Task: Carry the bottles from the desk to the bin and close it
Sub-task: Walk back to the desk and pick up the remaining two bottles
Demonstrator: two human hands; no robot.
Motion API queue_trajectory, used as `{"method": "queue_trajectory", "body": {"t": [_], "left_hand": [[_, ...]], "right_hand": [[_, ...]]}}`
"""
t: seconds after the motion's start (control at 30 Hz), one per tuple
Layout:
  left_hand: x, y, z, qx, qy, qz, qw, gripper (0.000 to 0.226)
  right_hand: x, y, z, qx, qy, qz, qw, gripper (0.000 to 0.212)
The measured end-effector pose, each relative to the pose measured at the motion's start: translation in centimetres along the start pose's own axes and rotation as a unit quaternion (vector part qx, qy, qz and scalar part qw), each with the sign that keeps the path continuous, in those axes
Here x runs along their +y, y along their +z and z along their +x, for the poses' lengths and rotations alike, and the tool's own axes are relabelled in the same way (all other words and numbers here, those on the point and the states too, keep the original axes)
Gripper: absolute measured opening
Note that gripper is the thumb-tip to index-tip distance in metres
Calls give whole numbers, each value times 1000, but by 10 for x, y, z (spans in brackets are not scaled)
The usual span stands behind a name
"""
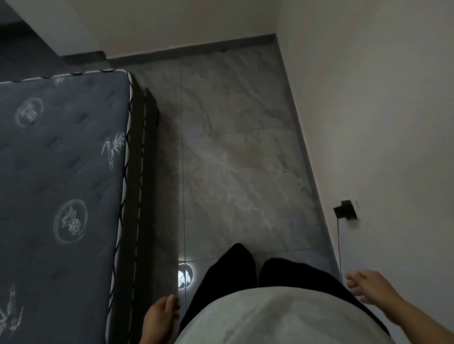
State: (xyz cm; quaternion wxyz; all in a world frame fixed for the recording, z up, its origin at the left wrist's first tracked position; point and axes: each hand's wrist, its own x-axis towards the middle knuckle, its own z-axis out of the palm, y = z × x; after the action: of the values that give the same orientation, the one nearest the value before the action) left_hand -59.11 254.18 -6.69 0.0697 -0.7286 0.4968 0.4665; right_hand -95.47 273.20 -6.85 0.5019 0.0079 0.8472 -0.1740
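No bottle, desk or bin shows in the head view. My left hand (161, 315) hangs at my side next to the bed's edge, fingers loosely curled and holding nothing. My right hand (367, 285) hangs near the right wall, fingers relaxed and spread, also holding nothing. Between them I see my light shirt and dark trousers over the floor.
A dark patterned mattress (51, 182) on a bed frame fills the left side. A grey marble tile floor (235, 158) forms a passage running ahead to a white wall. On the right wall a black plug (345, 210) sits in a socket with a cable hanging down. A bright light reflection (185, 275) lies on the floor.
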Motion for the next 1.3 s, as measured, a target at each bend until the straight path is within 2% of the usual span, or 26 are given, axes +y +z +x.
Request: {"method": "queue_trajectory", "body": {"t": [0.2,0.33,0.43,0.57,0.83,1.03,1.17,1.3], "left_hand": [[110,-20,66,1,70,-5,998,26],[179,-24,107,16,92,2,996,21],[218,-22,127,25,89,5,996,22],[249,-16,144,20,60,-4,998,24],[294,-27,171,18,-24,12,999,27],[353,-53,233,21,-41,8,999,26],[414,-78,278,17,-6,-5,1000,26],[488,-103,316,13,34,-13,999,28]], "right_hand": [[-46,-14,23,9,38,-3,999,27],[-90,-27,56,7,21,-46,999,32],[-141,-44,86,2,4,-72,997,33],[-227,-77,125,3,3,22,1000,24],[-379,-108,174,-2,-76,0,997,21],[-439,-103,207,-10,-59,-21,998,23],[-464,-104,220,-5,-8,-27,1000,22],[-490,-110,233,-3,-6,-69,998,26]]}}
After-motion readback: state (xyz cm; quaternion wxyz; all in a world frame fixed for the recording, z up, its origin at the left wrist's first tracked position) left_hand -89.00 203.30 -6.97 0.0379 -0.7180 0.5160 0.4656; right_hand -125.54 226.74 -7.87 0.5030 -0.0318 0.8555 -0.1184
